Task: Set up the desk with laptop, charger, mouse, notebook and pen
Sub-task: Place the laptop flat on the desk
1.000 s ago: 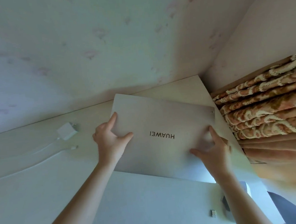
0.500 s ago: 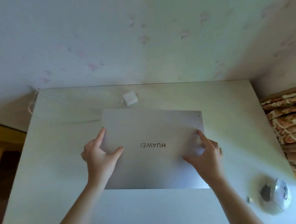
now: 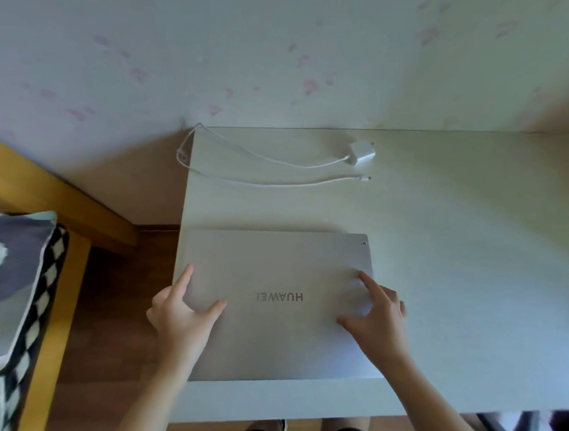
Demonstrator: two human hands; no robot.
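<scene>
Charger (image 3: pixel 362 153) lies beyond laptop (image 3: pixel 278 302) — well apart.

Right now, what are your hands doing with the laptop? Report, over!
Both hands on closed laptop: left hand at its left edge, right hand at its right. Laptop flat on desk, near left edge. Charger and cable behind it, apart, unplugged.
</scene>
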